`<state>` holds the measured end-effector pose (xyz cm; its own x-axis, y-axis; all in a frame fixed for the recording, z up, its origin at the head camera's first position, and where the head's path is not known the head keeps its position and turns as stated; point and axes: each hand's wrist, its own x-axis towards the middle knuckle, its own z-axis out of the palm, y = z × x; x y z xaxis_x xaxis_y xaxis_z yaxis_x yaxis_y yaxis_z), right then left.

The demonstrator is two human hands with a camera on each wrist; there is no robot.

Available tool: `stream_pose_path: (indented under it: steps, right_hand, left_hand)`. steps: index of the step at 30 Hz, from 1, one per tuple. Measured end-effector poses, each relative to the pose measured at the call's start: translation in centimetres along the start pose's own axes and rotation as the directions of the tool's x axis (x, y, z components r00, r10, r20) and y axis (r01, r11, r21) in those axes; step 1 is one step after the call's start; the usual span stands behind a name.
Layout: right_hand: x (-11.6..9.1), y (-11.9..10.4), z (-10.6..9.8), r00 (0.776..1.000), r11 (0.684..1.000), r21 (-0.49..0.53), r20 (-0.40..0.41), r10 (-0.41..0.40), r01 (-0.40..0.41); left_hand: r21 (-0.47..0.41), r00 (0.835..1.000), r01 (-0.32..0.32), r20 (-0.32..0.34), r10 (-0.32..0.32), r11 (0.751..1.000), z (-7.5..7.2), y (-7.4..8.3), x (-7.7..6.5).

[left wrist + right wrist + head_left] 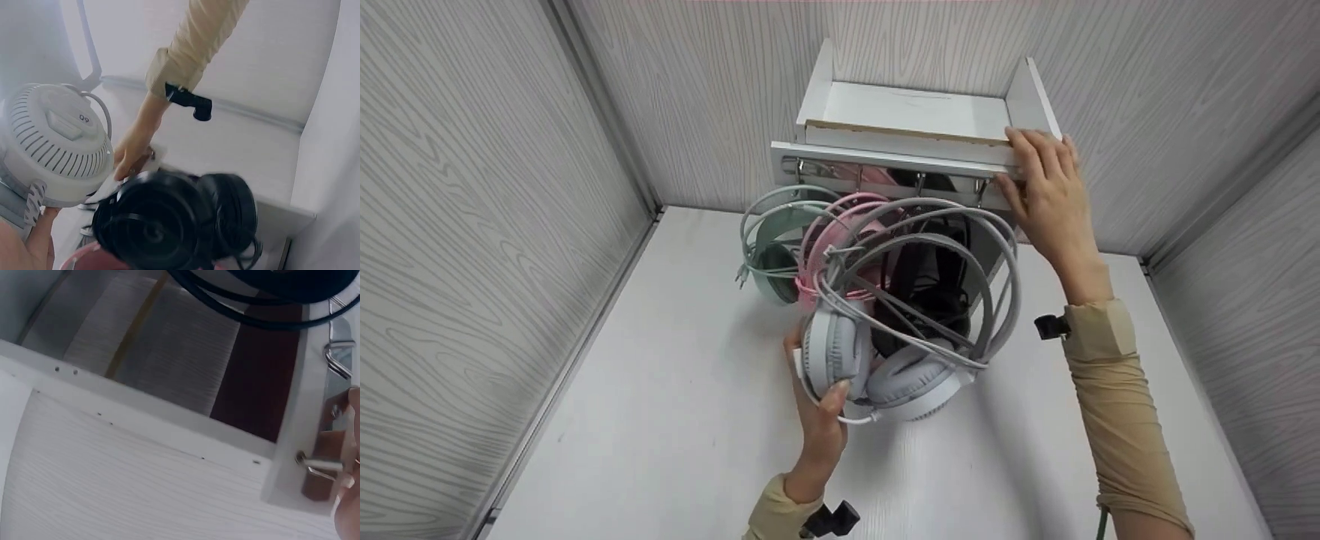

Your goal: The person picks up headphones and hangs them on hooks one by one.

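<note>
My left hand (821, 424) grips one ear cup of the white headphones (829, 349), thumb on the grey cushion. The headband and a looped grey cable reach up in front of the hook rail (885, 156). With my right hand (1054, 199) I hold the right end of the rail and shelf, fingers over the top and thumb at the front. Green headphones (776, 281), pink headphones (840, 229) and black headphones (152, 225) hang below the rail. The white ones partly hide the pink and black pairs in the head view.
A white shelf (915, 109) with raised side panels stands against the back wall. Metal hooks (337, 360) stick out from the rail below it. Wood-grain panels (457, 187) enclose the white table (660, 420) on the left, back and right.
</note>
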<state>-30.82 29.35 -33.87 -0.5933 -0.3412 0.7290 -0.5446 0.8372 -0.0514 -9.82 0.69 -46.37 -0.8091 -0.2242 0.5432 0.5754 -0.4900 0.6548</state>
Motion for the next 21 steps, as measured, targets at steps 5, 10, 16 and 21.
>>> stream_pose_path:
  steps: [5,10,16,21]
  right_hand:
    - [-0.1,1.1,-2.4,1.000,0.992,0.126,0.003,0.021,-0.022]
    - [-0.4,2.0,-4.7,0.994,0.983,0.152,0.059,0.095,-0.103]
    - [-0.6,3.0,-6.6,0.978,0.978,0.170,0.190,0.086,-0.119]
    - [-0.3,3.1,-8.1,0.948,0.963,0.213,0.304,0.094,-0.164]
  left_hand:
    - [0.006,0.999,0.037,0.013,-0.037,0.999,1.7,-1.2,-0.8]
    - [0.011,0.995,0.096,-0.014,-0.096,0.995,3.7,-2.0,-1.3]
    - [0.030,0.998,0.064,-0.017,-0.063,0.998,6.6,-3.5,-1.2]
    - [0.052,1.000,-0.004,-0.008,0.004,0.999,8.7,-4.0,-1.7]
